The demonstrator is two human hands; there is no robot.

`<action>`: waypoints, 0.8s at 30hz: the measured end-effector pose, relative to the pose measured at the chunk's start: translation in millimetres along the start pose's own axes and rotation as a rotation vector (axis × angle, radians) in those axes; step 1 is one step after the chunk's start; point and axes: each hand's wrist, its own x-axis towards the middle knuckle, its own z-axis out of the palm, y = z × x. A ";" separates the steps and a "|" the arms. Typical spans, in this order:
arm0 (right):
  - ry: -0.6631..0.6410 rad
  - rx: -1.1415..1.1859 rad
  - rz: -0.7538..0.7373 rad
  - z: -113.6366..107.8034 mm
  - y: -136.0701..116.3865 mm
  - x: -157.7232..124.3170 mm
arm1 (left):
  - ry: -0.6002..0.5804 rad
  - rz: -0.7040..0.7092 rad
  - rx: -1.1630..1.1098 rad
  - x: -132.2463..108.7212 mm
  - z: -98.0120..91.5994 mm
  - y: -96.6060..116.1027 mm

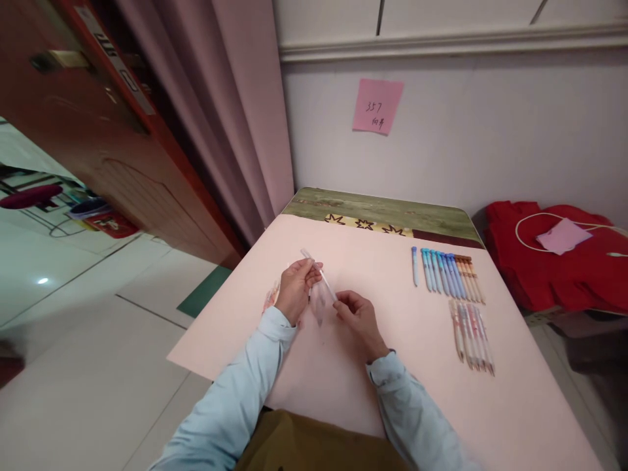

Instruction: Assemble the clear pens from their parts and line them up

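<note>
Left hand [296,288] pinches a slim pen [321,275], right hand [357,317] its lower end, a clear sleeve [320,306] hanging between. Pen looks light, stiff; sleeve flimsy, slippery.

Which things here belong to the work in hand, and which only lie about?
In hand:
left hand
right hand
pen
clear sleeve
rows of pens

Lying about:
pink note
red cloth
curtain
</note>
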 end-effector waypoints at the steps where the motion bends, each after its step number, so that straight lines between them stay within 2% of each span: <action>1: 0.003 -0.002 0.002 -0.1 0.0 0.1 | -0.007 0.016 0.022 -1.3 0.2 0.5; 6: 0.019 -0.035 0.000 -1.6 -1.0 1.4 | -0.031 0.100 0.175 -11.6 4.9 1.2; 10: 0.072 -0.070 -0.018 -3.1 -0.4 3.0 | -0.025 0.093 0.239 -21.4 10.3 -4.2; 16: 0.251 0.015 -0.048 -1.1 2.5 3.8 | 0.018 -0.002 0.145 -26.2 15.4 -10.5; 24: 0.337 -0.003 -0.117 0.0 0.0 2.1 | 0.027 -0.039 0.067 -26.6 16.8 -12.3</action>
